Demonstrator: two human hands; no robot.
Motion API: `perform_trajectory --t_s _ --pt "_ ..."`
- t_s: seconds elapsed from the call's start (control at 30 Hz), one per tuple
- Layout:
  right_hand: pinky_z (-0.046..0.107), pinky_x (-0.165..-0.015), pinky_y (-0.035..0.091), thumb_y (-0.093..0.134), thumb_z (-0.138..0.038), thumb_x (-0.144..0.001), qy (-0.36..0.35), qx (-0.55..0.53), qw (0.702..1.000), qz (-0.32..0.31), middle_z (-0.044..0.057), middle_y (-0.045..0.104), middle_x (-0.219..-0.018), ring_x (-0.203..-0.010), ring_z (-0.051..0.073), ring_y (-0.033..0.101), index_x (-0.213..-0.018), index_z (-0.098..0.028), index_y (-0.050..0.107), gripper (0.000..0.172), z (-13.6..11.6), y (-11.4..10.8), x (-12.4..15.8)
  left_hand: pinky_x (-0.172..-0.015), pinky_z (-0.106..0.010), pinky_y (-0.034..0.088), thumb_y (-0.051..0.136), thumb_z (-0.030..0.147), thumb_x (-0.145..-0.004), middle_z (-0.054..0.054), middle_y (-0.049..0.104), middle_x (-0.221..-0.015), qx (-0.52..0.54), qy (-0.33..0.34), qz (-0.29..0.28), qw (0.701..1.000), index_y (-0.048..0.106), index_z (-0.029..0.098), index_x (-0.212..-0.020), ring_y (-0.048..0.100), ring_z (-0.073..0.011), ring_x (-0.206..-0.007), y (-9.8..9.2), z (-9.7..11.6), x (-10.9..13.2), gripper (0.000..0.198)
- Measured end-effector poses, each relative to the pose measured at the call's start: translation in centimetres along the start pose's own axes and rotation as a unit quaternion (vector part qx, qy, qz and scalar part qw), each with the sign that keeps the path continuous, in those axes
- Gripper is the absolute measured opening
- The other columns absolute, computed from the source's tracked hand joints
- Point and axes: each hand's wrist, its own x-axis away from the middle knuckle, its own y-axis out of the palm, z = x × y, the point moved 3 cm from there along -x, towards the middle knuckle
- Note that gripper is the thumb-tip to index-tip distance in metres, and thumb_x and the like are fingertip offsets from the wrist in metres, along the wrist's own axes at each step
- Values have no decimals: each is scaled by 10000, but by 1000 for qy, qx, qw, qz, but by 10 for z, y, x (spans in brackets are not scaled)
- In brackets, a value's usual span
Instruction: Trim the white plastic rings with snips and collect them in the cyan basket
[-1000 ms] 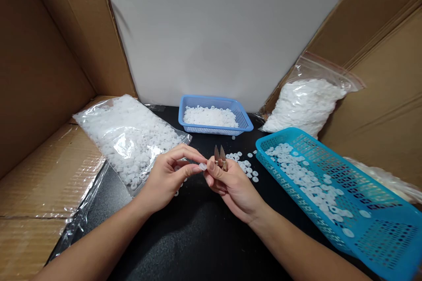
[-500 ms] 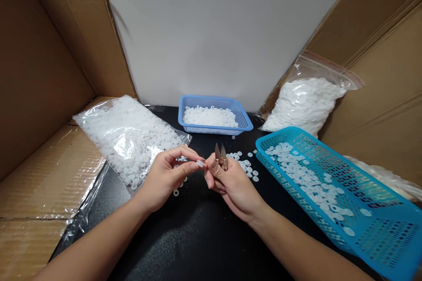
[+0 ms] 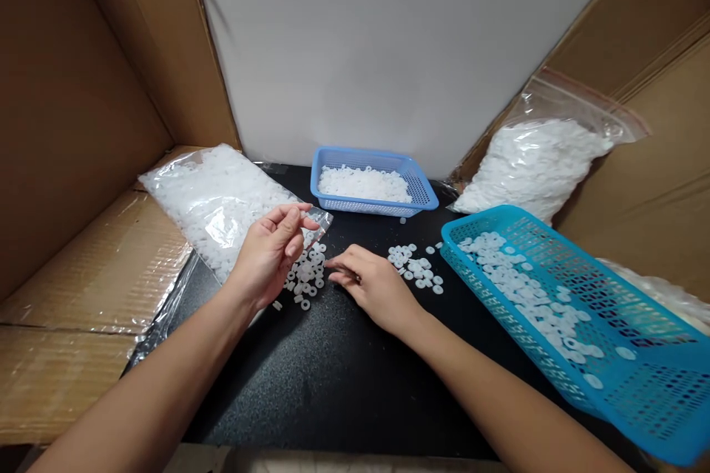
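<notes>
My left hand (image 3: 276, 242) is raised at the edge of a clear bag (image 3: 222, 214) full of small white plastic rings, its fingers curled and thumb bent in toward them. What they pinch, if anything, is too small to make out. Below it lies a loose pile of white rings (image 3: 305, 273) on the black table. My right hand (image 3: 377, 288) is palm down, its fingertips at the right side of that pile. The thread snips held in it earlier are hidden under the curled fingers; only a dark spot shows there.
White discs (image 3: 416, 266) lie right of my right hand. A turquoise basket (image 3: 555, 392) with more discs stands at the right. Behind are a blue basket (image 3: 377, 205) of small white pieces and a filled zip bag (image 3: 538, 162). Cardboard walls (image 3: 111, 37) flank the table.
My hands have moved apart. The left went up with its fingers curled, and the ring it pinched no longer shows. The right turned palm down toward the ring pile, hiding the snips.
</notes>
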Motion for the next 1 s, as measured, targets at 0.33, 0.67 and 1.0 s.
perform_trajectory --t_s 0.33,0.67,1.0 --pt "262 -776 488 638 -177 -946 -21 -3 999 -50 40 648 -965 -851 143 623 -882 -167 636 64 -4 13 -3 -501 -174 442 868 226 -724 -52 751 -767 -170 79 -94 978 776 152 -891 618 -108 -620 3 -6 9 204" --pt "256 -734 456 567 -229 -991 -22 -54 998 -22 36 655 -863 -790 146 607 -858 -172 644 164 -3 9 -2 -497 -185 457 860 118 -657 -28 747 -708 -177 91 -99 975 788 169 -786 626 -110 -586 6 -2 13 156" --pt "284 -829 529 363 -269 -1085 -109 6 979 171 70 558 -1018 -919 151 590 -1634 -198 275 561 -41 -34 12 -500 -181 428 961 182 -554 18 639 -626 -176 78 -107 975 660 144 -654 530 -79 -545 5 -8 16 320"
